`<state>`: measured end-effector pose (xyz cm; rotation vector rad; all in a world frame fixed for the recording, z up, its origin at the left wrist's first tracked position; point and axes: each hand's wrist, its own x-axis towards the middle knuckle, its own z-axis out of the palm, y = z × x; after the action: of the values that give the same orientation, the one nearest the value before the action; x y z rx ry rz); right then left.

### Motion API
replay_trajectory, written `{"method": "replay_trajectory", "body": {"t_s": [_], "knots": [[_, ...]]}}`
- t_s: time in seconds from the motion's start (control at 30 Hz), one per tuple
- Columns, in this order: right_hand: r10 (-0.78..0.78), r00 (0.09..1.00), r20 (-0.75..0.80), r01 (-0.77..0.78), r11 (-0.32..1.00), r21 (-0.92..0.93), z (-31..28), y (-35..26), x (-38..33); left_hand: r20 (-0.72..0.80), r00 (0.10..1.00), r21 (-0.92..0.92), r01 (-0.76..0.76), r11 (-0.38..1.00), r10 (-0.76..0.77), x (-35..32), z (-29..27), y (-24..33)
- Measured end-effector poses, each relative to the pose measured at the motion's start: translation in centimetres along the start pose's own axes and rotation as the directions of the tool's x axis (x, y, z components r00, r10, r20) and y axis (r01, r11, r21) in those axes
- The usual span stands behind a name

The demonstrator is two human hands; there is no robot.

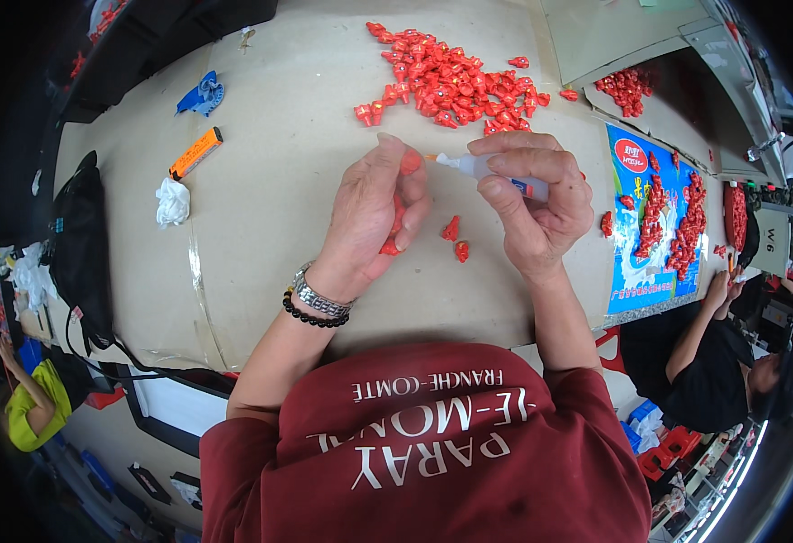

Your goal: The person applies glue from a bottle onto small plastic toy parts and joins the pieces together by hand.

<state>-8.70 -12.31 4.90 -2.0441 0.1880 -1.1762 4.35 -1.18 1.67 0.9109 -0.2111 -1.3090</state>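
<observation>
My left hand (353,210) is closed round several small red plastic pieces, with one red piece (411,162) pinched at the fingertips. In my right hand (546,213) is a small whitish squeeze bottle (479,166), lying on its side. Its thin nozzle points left, right beside the pinched piece; whether they touch I cannot tell. Two loose red pieces (451,228) lie on the table between my hands. Beyond them spreads a large pile of the same red pieces (451,81). My palm and fingers partly hide the other pieces held on the left.
On the table's left lie an orange-and-black box (195,154), a crumpled white tissue (173,202) and a blue object (202,94). A black bag (89,244) hangs over the left edge. More red pieces lie on a blue printed sheet (627,276), near a co-worker (699,353).
</observation>
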Motion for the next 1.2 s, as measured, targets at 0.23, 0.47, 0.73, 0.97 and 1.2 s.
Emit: {"method": "replay_trajectory", "body": {"t_s": [0.23,0.47,0.73,0.97,1.2], "knots": [[0.004,0.998,-0.060,-0.002,0.999,0.036,0.13,-0.56,0.29,-0.034,0.999,0.060,0.003,0.998,-0.001,-0.29,0.37,0.60],[0.016,0.999,-0.046,-0.014,0.999,0.051,0.04,-0.65,0.25,-0.022,1.000,0.048,-0.001,0.999,0.002,-0.11,0.25,0.33],[-0.032,0.999,-0.005,0.032,0.999,-0.018,0.05,-0.17,0.16,-0.014,1.000,0.041,-0.007,0.999,0.007,-0.25,0.32,0.38],[-0.055,0.998,-0.022,0.054,0.998,-0.022,0.12,-0.48,0.38,-0.003,0.996,0.084,-0.084,0.993,0.084,-0.05,-0.04,0.22],[-0.078,0.994,-0.081,0.077,0.997,-0.012,0.01,-0.66,0.35,0.038,0.993,0.027,-0.111,0.993,0.110,0.07,0.09,0.48]]}}
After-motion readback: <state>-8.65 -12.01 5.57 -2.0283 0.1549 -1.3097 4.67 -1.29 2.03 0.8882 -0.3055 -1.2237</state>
